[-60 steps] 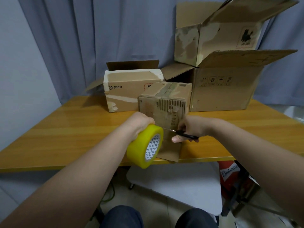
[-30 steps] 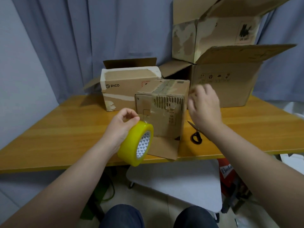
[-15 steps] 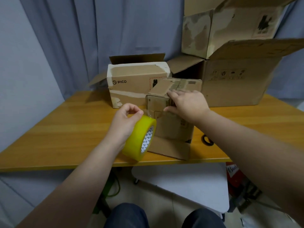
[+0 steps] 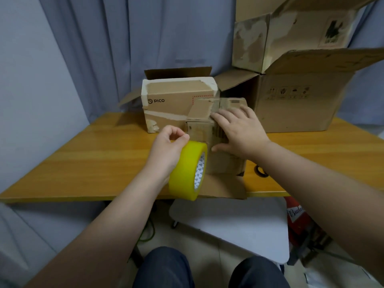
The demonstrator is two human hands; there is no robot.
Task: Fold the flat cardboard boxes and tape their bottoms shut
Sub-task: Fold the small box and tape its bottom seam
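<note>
The small box (image 4: 220, 159) stands at the worktop's (image 4: 93, 163) near edge, its taped seam running away from the person. The right hand (image 4: 239, 132) presses on it, fingers straight. Just left of the box, the left hand (image 4: 166, 150) grips the tape roll (image 4: 187, 171), fingers curled round it.

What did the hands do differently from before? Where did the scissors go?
The right hand let go of the scissors, which now lie on the table right of the small box, and moved up to press flat on that box's top and front. The left hand still holds the yellow tape roll; the PICO box behind stayed put.
</note>
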